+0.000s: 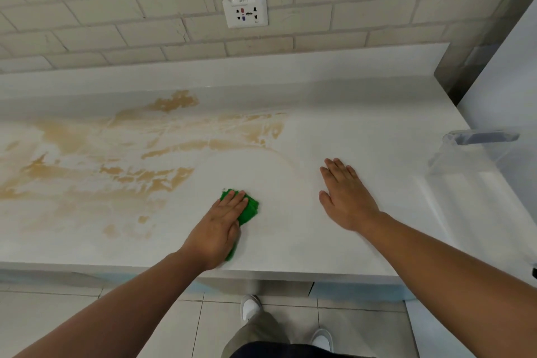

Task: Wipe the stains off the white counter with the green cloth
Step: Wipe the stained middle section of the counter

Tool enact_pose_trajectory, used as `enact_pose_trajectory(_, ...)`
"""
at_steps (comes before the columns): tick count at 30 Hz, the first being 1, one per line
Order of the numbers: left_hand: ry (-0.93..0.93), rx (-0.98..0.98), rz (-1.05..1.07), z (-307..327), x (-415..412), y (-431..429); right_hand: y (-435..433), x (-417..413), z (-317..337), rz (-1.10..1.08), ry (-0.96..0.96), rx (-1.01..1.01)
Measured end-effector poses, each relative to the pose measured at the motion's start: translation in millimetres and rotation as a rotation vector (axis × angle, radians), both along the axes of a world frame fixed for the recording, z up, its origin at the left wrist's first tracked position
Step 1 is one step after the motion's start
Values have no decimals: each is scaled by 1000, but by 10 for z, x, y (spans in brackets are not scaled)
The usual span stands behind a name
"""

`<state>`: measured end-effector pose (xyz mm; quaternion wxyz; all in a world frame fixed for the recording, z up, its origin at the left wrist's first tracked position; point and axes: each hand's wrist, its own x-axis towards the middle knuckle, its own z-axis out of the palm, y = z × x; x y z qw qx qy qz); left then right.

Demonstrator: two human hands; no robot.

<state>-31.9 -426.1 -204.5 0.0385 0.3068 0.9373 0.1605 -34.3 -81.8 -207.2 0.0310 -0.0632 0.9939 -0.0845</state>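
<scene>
A folded green cloth lies on the white counter, pressed flat under my left hand near the front edge. Only the cloth's right and lower edges show past the fingers. Tan-brown stains smear the counter's left and middle, reaching back to the low upstand. A clean rounded patch lies just beyond the cloth. My right hand rests palm down on the bare counter to the right, fingers spread, holding nothing.
A tiled wall with a white power socket rises behind the counter. At the right stands a white appliance with a clear handle. Below the counter's front edge are floor tiles and the person's white shoes.
</scene>
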Motion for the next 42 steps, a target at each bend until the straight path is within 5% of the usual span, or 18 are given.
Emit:
enact_pose_trajectory(10,-33,-83,458,50,-456,132,-10,6,-3,-6,-2,-1)
enact_pose_trajectory(18,-25,-40,190,38,-63,939,-9,-1,-8,1,5,-4)
enact_pose_trajectory(24,14,-76,-105,25,346,624,7,3,1,-1,2,-8)
enact_pose_trajectory(32,-75,-140,307,109,119,-64,-17,66,87,-33,42,-158)
enact_pose_trajectory(35,-29,-90,279,158,139,8,-17,160,171,-54,69,-263)
enact_pose_trajectory(42,-9,-110,337,28,62,42,153,346,37,-4,47,-117)
